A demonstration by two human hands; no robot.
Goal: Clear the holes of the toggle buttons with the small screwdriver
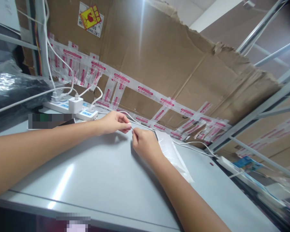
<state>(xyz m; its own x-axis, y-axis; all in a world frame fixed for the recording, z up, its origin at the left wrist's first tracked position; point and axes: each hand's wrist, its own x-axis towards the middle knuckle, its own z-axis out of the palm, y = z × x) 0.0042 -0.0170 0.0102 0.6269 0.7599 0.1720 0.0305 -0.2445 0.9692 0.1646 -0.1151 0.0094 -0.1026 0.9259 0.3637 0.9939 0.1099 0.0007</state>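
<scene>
Over the grey tabletop (94, 167), both hands meet near its back edge. My left hand (114, 122) is closed in a pinch, thumb against forefinger. Close by, my right hand (146, 143) is also pinched, its fingertips nearly touching those of the left. Something small and thin shows between the two pinches, too tiny to name. A white plastic mailer bag (172, 154) lies flat on the table just behind and right of my right wrist.
At the back left, a white power strip (87, 113) carries a white charger (75, 105) and several cables. Taped cardboard (159, 61) stands along the back. Dark plastic-wrapped goods (12, 90) sit at left; a metal rack post (251, 109) slants at right, beside another power strip (244, 177).
</scene>
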